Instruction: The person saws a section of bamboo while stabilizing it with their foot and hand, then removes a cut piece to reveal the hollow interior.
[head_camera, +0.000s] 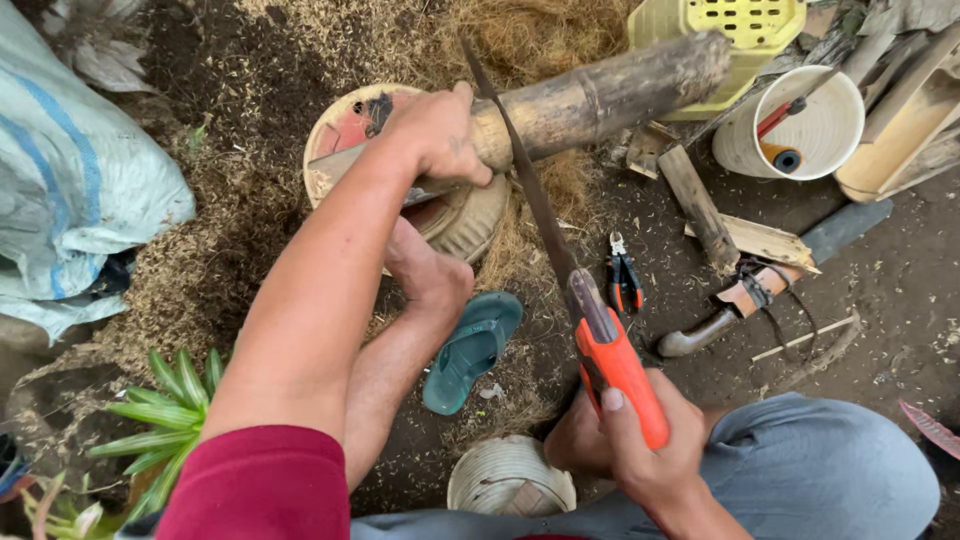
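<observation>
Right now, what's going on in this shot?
A person is sawing a bamboo pole. The left hand grips the pole, which lies across an upturned bucket, and a bare foot presses against the bucket. The right hand holds the orange handle of a hand saw, whose blade sits across the pole just right of the left hand. On the dirt nearby lie pliers, a green sandal, wood offcuts and sawdust. A white bucket stands at the upper right.
</observation>
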